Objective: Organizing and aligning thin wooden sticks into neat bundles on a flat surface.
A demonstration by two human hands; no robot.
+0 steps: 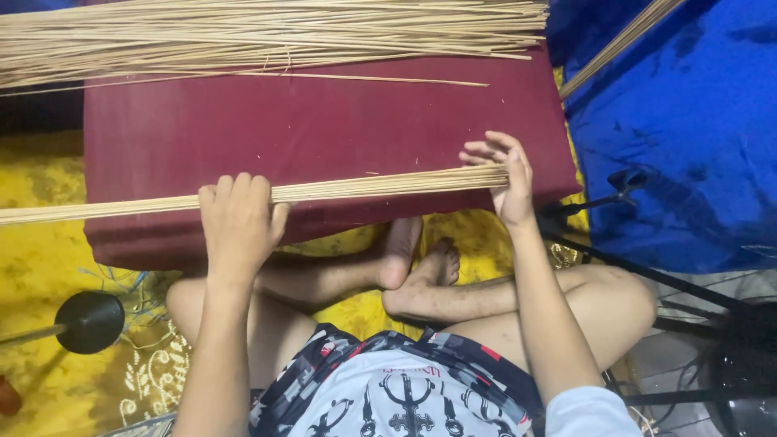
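Lower centre of frame: crossed bare legs on a yellow patterned floor covering. Lower left: black round stand base.

Centre: left hand laid over the thin bundle of sticks, fingers curled across it, pressing it onto the dark red table. Centre right: right hand closed around the bundle's end, fingers wrapped over the tips.

Bundle position: front edge of the table, running left to right.

Top of frame: large loose pile of sticks along the far edge. Right: blue sheet.
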